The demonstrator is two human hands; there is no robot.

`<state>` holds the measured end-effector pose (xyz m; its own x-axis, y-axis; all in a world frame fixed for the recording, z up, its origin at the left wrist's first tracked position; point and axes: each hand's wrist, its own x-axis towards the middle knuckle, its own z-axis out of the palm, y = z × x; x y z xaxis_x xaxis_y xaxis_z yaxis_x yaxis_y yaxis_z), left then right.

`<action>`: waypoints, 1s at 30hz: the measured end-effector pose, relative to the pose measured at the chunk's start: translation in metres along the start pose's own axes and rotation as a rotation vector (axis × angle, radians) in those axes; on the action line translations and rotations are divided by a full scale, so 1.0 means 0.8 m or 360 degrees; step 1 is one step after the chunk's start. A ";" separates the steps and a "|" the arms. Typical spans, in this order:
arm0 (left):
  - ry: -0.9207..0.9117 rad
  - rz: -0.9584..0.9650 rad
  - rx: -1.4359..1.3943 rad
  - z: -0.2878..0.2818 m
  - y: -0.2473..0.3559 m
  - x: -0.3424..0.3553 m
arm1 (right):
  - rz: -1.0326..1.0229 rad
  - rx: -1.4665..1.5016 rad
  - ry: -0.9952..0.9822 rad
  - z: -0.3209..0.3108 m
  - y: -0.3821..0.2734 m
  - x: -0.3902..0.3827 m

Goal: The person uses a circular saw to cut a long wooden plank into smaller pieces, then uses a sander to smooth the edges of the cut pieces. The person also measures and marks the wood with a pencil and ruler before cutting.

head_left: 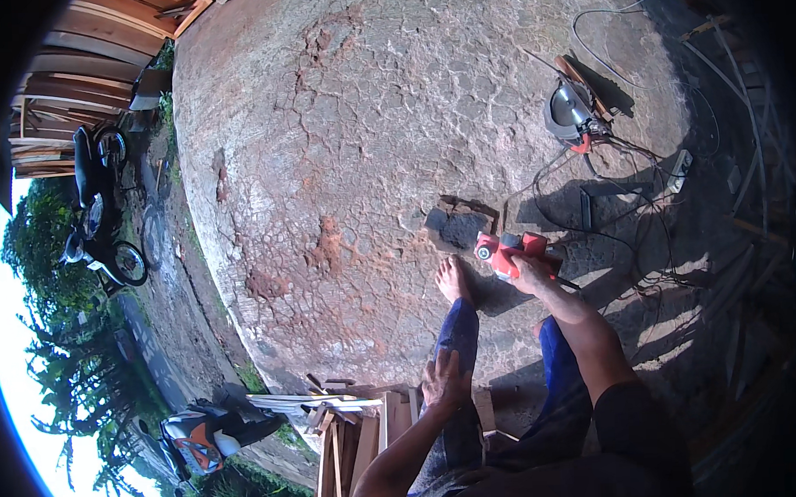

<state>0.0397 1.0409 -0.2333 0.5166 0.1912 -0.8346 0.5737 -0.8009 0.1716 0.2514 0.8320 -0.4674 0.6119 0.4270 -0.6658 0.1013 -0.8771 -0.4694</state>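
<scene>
My right hand is closed around the handle of a red electric planer. The planer is held beside my bare left foot, in front of my legs. Just beyond it, a squat dark block sits on the cracked ground. My left hand lies on my left knee with its fingers spread, holding nothing. The planer's underside is hidden from this view.
At the far right lies a circular saw with cords around it. A power strip and a dark metal frame are nearer. Wood pieces stand by my left leg. Motorbikes are parked at the left.
</scene>
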 end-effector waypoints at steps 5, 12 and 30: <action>0.0077 -0.0156 -0.0216 -0.025 -0.001 0.009 | -0.0101 0.0092 -0.0012 0.057 -0.074 0.152; 0.0345 -0.0118 -0.0157 0.000 -0.016 0.007 | -0.0179 0.0227 0.0071 0.057 -0.136 0.160; -0.0456 0.0585 -0.0144 0.047 0.080 -0.032 | -0.0076 0.1004 0.0240 -0.089 0.082 -0.564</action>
<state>0.0393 0.9630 -0.2210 0.5068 -0.2704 -0.8185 0.4451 -0.7311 0.5171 0.0377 0.5660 -0.1567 0.7263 0.3863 -0.5685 -0.3208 -0.5410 -0.7774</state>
